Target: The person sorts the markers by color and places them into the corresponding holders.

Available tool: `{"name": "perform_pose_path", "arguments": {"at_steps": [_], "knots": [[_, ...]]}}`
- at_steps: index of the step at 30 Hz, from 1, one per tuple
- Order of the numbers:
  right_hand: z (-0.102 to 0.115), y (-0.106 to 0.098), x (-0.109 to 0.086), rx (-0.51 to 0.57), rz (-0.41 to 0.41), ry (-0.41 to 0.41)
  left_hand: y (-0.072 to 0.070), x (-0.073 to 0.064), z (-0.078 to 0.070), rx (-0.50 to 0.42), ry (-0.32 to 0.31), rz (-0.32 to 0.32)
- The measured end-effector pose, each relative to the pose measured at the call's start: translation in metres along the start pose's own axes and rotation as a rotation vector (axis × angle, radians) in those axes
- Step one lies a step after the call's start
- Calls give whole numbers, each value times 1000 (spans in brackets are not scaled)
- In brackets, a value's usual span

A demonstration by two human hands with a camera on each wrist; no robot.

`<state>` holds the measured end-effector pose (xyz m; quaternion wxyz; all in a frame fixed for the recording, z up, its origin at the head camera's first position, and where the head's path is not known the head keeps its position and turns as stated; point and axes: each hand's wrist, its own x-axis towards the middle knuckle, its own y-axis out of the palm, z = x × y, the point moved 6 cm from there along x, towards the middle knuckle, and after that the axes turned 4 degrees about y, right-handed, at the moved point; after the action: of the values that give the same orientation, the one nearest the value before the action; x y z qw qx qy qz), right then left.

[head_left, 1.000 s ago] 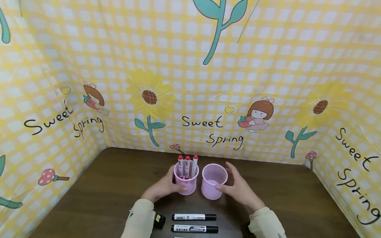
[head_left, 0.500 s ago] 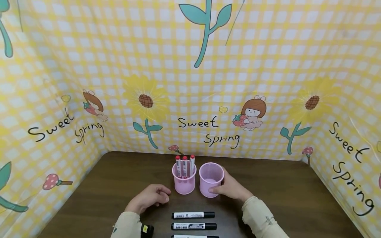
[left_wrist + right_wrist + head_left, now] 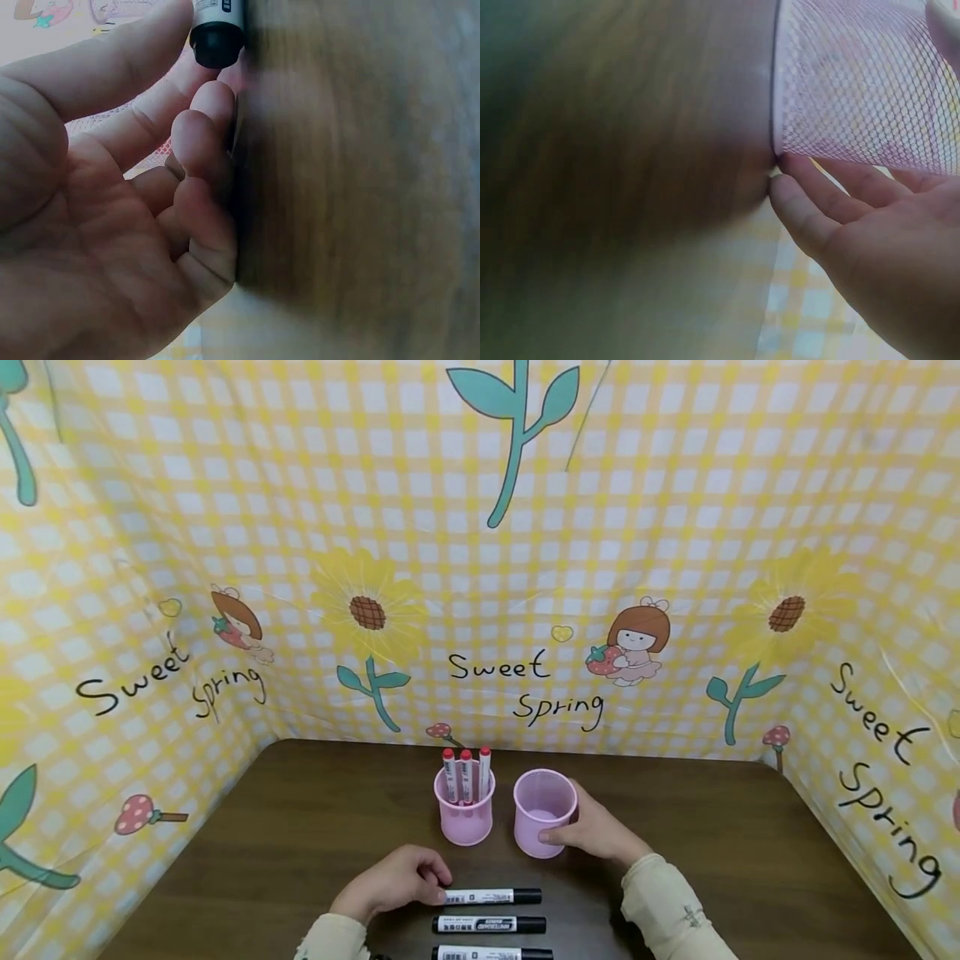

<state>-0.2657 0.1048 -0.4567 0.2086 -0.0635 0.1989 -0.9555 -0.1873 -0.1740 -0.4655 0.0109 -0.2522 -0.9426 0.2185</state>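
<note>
My left hand (image 3: 397,881) is at the left end of the nearest-to-cups black-and-white whiteboard marker (image 3: 491,897), thumb and index finger pinching it. In the left wrist view the marker's black end (image 3: 217,45) sits between thumb and index, the other fingers curled below. My right hand (image 3: 600,827) holds a pink mesh pen cup (image 3: 534,839) by its right side, thumb in front; nothing shows inside it. The right wrist view has its mesh wall (image 3: 862,82) against the fingers. Left of it stands a second pink pen cup (image 3: 465,823) holding red-capped markers (image 3: 467,777).
Two more black whiteboard markers, a middle one (image 3: 489,925) and a front one (image 3: 491,953), lie parallel on the dark wooden table (image 3: 300,810). A yellow checked cloth (image 3: 480,568) rises behind and along both sides of the table.
My left hand has let go of the cup with red markers and come down to the black marker. The right hand has closed round the other cup and shifted it slightly right.
</note>
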Motion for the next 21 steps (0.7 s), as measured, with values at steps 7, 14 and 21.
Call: {"name": "perform_pose_path", "arguments": {"at_steps": [7,14,21], "knots": [[-8,-13,-11,4,-11,14,3,1,-2,55,-14,21],[-10,-19,-15,-12,-24,-4,6,3,-7,124,9,44],[-11,-18,-15,-16,-18,-8,2,5,-8,145,1,52]]}}
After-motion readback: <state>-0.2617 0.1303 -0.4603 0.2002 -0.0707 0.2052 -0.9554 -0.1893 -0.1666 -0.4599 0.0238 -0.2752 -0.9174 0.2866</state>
